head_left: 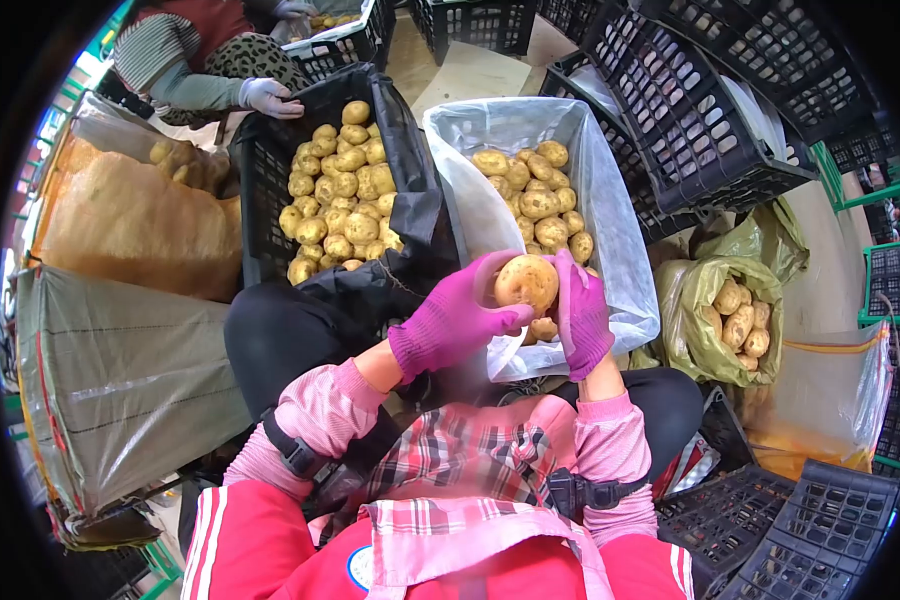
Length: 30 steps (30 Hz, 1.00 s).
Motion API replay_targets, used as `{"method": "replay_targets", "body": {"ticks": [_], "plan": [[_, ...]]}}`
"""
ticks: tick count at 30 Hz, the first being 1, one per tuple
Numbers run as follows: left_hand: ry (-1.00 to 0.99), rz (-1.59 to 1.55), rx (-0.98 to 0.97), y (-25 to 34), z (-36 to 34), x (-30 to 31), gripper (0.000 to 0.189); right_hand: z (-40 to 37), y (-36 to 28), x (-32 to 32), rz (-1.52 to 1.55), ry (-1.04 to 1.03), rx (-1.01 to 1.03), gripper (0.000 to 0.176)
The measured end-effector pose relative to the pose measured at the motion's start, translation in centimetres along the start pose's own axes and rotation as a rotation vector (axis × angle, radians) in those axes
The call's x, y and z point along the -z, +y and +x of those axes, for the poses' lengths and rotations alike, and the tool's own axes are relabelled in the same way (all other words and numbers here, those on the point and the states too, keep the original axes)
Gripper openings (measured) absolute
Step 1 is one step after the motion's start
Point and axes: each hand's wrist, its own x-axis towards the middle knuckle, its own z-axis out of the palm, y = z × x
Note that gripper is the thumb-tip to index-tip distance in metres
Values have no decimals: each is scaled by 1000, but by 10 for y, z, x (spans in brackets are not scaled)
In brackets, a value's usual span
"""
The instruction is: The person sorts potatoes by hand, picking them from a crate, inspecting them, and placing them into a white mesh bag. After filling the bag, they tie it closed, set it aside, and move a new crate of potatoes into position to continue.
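A large round potato [526, 283] with yellow-brown skin is held up over the white-lined crate [618, 235]. My left hand [462, 315], in a purple knit glove, grips it from the left with fingers curled round it. My right hand [582, 312], gloved the same way, closes on its right side. Behind and below the hands, several potatoes [540, 204] lie in the white liner. To the left, a black-lined crate [260, 215] holds a taller heap of potatoes [340, 190].
A co-worker's gloved hand [271, 98] rests at the black-lined crate's far left corner. Green sacks [685, 315] of potatoes stand at right. A large mesh sack [135, 220] is at left. Black crates [660, 100] are stacked at back right; more crates [820, 530] lie at lower right.
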Motion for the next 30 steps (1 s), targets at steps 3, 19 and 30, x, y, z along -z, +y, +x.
{"method": "replay_targets", "body": {"ticks": [3,19,30], "plan": [[149,576,-118,5,-6,-8,74,-4,-5,-17,-196,-33,240,44],[487,-793,-161,-12,22,136,49,8,73,-8,-524,136,-211,92],[102,970,-568,-27,14,23,39,-41,33,-78,-990,-374,-167,27]]}}
